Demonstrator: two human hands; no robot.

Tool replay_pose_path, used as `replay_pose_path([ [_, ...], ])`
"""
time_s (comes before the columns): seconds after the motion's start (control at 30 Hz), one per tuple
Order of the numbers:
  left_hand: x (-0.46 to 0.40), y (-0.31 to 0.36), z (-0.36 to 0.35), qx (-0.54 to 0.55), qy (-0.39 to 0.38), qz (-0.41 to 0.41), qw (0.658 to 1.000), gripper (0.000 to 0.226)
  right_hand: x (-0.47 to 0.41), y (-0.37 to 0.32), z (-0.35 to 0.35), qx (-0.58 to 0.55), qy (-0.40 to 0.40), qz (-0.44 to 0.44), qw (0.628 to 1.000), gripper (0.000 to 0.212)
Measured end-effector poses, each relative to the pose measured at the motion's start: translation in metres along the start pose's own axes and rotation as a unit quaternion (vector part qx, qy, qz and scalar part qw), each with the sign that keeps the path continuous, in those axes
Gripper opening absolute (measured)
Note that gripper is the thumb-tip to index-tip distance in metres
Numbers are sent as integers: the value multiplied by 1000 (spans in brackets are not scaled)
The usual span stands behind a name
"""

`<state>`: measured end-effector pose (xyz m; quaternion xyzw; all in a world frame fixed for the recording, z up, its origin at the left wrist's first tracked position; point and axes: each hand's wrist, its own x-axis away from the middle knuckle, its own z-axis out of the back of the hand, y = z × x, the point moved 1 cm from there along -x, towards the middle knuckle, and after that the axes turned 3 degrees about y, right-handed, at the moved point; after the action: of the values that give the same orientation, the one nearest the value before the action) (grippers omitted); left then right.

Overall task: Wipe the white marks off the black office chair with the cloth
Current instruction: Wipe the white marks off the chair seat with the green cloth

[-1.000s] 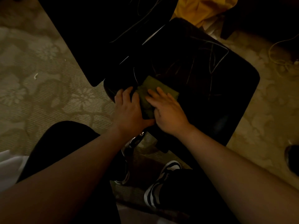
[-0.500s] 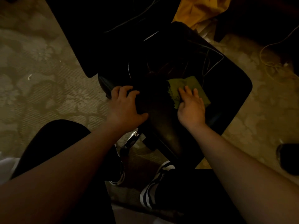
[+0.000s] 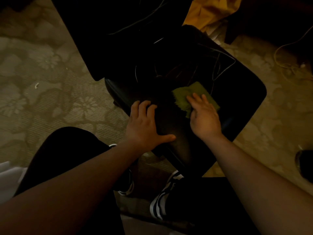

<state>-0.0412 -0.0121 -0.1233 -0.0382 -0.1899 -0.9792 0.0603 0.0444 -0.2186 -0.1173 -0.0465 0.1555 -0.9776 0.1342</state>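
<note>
The black office chair [image 3: 240, 92] fills the middle of the head view, its seat toward me and its backrest at the upper left. Thin white marks [image 3: 223, 65] cross the far part of the seat. A green cloth [image 3: 183, 95] lies flat on the seat. My right hand [image 3: 203, 117] presses down on the cloth with fingers spread, covering its near half. My left hand [image 3: 145, 126] rests flat on the seat's front left edge, fingers apart, holding nothing.
Patterned beige carpet [image 3: 42, 99] surrounds the chair. A yellow fabric [image 3: 208, 12] lies behind the seat, a thin cable [image 3: 286, 65] runs over the floor at the right, and a dark shoe [image 3: 304, 165] sits at the right edge. My black-trousered legs and striped shoes [image 3: 160, 206] are below.
My right hand has slid the cloth from beside my left hand toward the right across the seat. My left hand has stayed on the seat's front left edge.
</note>
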Motion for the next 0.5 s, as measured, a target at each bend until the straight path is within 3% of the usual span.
replay_pose_path([
  [0.1,-4,-2,3,16,-10,7,1000,125,1,20,9,-9,40,-73,997,54],
  [0.2,-7,-6,5,12,-17,5,1000,129,5,16,7,-6,37,-75,996,55],
  [0.37,-12,-13,10,20,-14,3,1000,127,25,-11,-5,-3,23,-36,999,58],
  [0.5,-6,-9,12,42,-18,-7,999,127,40,-37,-16,-13,-20,54,998,58],
])
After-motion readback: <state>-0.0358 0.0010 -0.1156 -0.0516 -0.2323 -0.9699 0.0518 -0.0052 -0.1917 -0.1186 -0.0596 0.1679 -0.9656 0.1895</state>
